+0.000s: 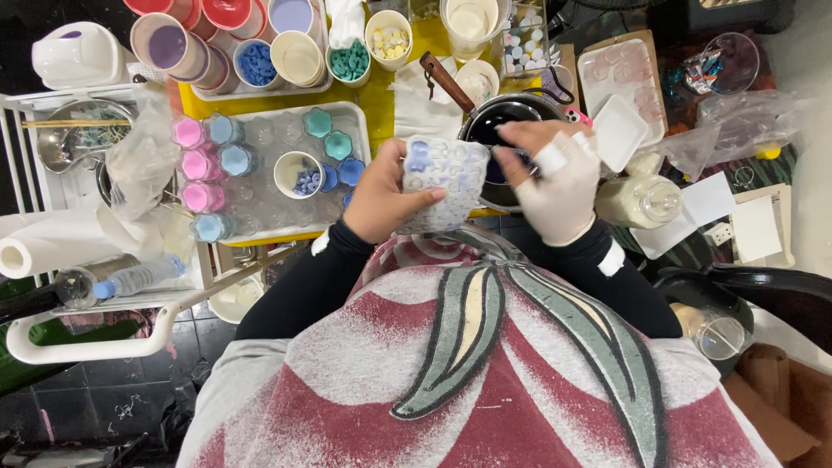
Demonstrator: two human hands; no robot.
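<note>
The left hand [381, 195] curls its fingers around a clear mould [444, 180] held upright at centre, while the gloved right hand [555, 186] pinches its 3 o'clock edge, above the pot [511, 113] at 12 o'clock.

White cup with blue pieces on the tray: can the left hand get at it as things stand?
Probably not straight away: the left hand is gripping the silicone mould. The white cup sits close beside it on the tray, nothing between.
</note>
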